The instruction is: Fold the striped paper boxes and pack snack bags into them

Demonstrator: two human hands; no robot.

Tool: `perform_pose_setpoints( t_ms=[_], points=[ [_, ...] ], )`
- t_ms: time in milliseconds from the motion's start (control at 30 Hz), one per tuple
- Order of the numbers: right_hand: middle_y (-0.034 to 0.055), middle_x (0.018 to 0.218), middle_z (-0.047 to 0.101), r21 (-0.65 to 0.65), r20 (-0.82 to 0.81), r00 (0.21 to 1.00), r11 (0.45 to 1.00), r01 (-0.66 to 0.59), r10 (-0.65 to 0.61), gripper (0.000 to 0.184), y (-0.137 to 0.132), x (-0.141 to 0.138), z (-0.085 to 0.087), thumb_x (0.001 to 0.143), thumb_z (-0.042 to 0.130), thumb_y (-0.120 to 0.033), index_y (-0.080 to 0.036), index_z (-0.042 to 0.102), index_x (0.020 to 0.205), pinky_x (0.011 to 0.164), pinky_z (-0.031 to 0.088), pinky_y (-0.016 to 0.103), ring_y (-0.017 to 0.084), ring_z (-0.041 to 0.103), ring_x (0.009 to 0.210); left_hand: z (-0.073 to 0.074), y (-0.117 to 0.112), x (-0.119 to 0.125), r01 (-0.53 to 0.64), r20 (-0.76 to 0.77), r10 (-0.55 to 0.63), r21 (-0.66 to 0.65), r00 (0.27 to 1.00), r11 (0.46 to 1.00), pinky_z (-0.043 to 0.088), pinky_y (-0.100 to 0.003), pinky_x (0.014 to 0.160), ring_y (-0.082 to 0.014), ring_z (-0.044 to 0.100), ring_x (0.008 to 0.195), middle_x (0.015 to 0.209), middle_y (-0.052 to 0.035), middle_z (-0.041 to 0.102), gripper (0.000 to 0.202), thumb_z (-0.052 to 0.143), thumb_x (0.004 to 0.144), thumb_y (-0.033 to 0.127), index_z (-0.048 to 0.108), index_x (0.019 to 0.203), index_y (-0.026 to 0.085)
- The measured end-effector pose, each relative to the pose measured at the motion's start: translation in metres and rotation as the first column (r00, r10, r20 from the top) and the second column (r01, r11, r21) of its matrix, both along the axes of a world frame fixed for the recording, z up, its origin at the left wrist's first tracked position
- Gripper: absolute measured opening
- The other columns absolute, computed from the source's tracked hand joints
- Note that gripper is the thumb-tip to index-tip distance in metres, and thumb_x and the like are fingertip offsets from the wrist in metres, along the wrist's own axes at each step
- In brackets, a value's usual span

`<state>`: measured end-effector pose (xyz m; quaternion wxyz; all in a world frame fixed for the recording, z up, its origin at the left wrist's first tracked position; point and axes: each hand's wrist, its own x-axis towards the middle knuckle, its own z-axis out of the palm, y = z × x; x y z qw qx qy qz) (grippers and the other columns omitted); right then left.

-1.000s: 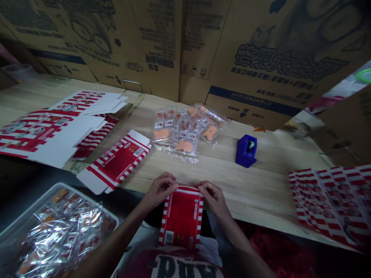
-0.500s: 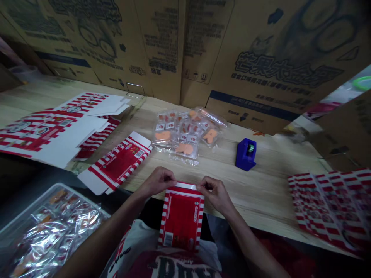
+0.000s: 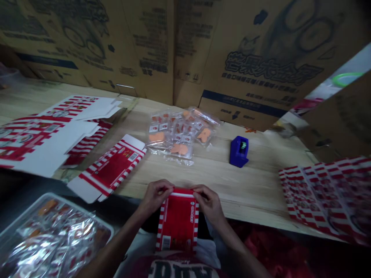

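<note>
A red box (image 3: 178,220) with red-and-white striped sides stands on end against my body at the table's front edge. My left hand (image 3: 158,196) pinches the left corner of its upper end, and my right hand (image 3: 208,200) pinches the right corner. Between the two hands runs the box's top flap, whose red edge shows. Farther back on the table, several clear packets (image 3: 181,133) with orange pieces lie in a pile. To the left of my left hand rests another striped box (image 3: 114,166), its white end flaps standing out.
Flat printed cartons (image 3: 49,133) are stacked at the left. Below them, a plastic tub (image 3: 108,227) holds many shiny packets. A blue tape dispenser (image 3: 238,152) stands right of the pile. Finished-looking striped boxes (image 3: 324,197) sit far right. Large brown cartons (image 3: 197,58) wall the back.
The view has shifted slightly. At the upper end of the box, the white flap strip has narrowed and a red edge now shows there. Both hands still pinch its corners.
</note>
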<state>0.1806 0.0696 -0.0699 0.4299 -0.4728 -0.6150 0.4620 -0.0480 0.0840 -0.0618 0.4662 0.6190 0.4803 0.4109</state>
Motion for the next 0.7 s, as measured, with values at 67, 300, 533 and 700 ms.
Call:
perform_pose_setpoints(
  t_ms=[67,300,533,700],
  points=[
    [0.0070,0.101,0.068,-0.017,-0.017,0.999,0.999,0.027,-0.028,0.015,0.005,0.007,-0.005,0.083,0.062,-0.030,-0.021,0.067,0.094,0.081,0.050,0.031,0.020,0.063,0.092,-0.007,-0.004,0.002,-0.066,0.005,0.066,0.005,0.998,0.998,0.045,-0.027,0.070,-0.0178,0.061,0.075,0.078,-0.0047,0.066,0.018,0.059,0.082,0.029,0.063,0.070,0.017],
    [0.0071,0.087,0.065,0.136,-0.018,0.605,0.598,0.790,-0.796,0.034,0.094,0.125,-0.003,0.070,0.060,-0.044,-0.015,0.063,0.088,0.066,0.046,0.027,0.017,0.058,0.078,-0.028,0.000,-0.001,-0.088,0.019,0.090,-0.073,0.996,0.993,0.041,-0.024,0.069,-0.0172,0.056,0.077,0.080,-0.0004,0.058,0.018,0.055,0.086,0.037,0.061,0.084,0.020],
    [-0.0026,0.046,0.051,0.009,0.028,0.579,0.580,0.815,-0.815,0.032,0.151,0.169,-0.017,0.054,0.065,-0.047,-0.015,0.060,0.054,0.049,0.035,0.025,0.013,0.045,0.050,-0.028,0.001,0.011,-0.126,0.093,0.136,-0.102,0.986,0.987,0.041,-0.024,0.068,-0.0168,0.053,0.074,0.077,0.0007,0.053,0.019,0.065,0.078,0.038,0.063,0.073,0.019],
    [-0.0029,0.045,0.052,-0.035,0.017,0.523,0.522,0.852,-0.852,0.026,0.159,0.163,-0.021,0.049,0.067,-0.042,-0.017,0.058,0.050,0.053,0.038,0.027,0.014,0.049,0.052,-0.032,0.006,0.011,-0.107,0.104,0.120,-0.128,0.987,0.986,0.042,-0.024,0.070,-0.0168,0.055,0.074,0.075,-0.0002,0.056,0.024,0.067,0.075,0.038,0.060,0.063,0.018]
  ],
)
